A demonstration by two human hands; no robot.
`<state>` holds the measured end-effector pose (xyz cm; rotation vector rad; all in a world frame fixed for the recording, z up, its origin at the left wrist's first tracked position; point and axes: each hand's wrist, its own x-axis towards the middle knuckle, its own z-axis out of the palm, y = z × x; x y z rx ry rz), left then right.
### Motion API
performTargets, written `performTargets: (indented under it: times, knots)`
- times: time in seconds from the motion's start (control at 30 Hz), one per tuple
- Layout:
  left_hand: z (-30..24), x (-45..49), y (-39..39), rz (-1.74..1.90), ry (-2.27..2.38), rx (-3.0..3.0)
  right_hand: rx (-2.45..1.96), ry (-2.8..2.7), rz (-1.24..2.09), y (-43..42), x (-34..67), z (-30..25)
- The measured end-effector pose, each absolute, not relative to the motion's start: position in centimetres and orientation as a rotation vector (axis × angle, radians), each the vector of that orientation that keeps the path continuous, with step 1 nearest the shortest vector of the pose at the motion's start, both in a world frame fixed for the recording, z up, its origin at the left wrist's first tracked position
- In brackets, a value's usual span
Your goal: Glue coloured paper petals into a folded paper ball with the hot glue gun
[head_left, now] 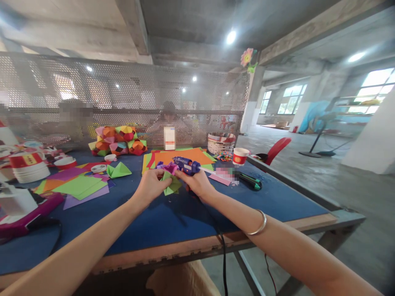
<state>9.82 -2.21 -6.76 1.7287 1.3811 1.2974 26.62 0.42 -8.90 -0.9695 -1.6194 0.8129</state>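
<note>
Items as I read them from the head view, largest first:

1. Table (185,218), blue top with a bare wooden front edge, filling the lower half of the view.
2. Perforated metal screen (123,94), standing along the far edge of the table.
3. Loose coloured sheets (77,187), green, purple and orange, fanned out at the left.
4. Orange paper stack (182,156), lying flat just behind the hands.
5. Origami cluster (119,139), many-coloured, set against the screen.
6. Stack of paper bowls (29,166), at the far left.
7. Woven basket (220,142), with a paper cup (240,156) just to its right.
8. Left hand (151,185), fingers and thumb pinching the green folded paper (171,185), which is held just above the table at mid-depth.
9. Right hand (197,183), closed round the grip of the glue gun (187,165). I see the blue body above the fist, with its nozzle pointing left at a purple folded piece (168,167) that sits on top of the green paper.
10. Black cord (222,246), running from under the right hand over the front edge.
11. Utility knife (251,182), lying to the right.
12. Silver bangle (259,224), on the right wrist.
</note>
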Motion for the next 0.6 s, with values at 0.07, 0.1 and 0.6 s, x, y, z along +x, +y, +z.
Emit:
performTargets:
  times: [0.07, 0.1, 0.6]
  knots:
    - [-6.6, 9.7, -2.3, 1.296, 1.374, 1.661, -0.985, -1.569, 0.889, 0.4, 26.6, -8.9]
    - [-6.5, 9.7, -2.4, 1.297, 1.380, 1.646, -0.977, -1.559, 0.922, 0.4, 26.5, -8.8]
    - [-6.8, 9.9, -2.1, 1.333, 1.373, 1.650, -1.066, -1.589, 0.992, -0.7, 26.2, -8.0]
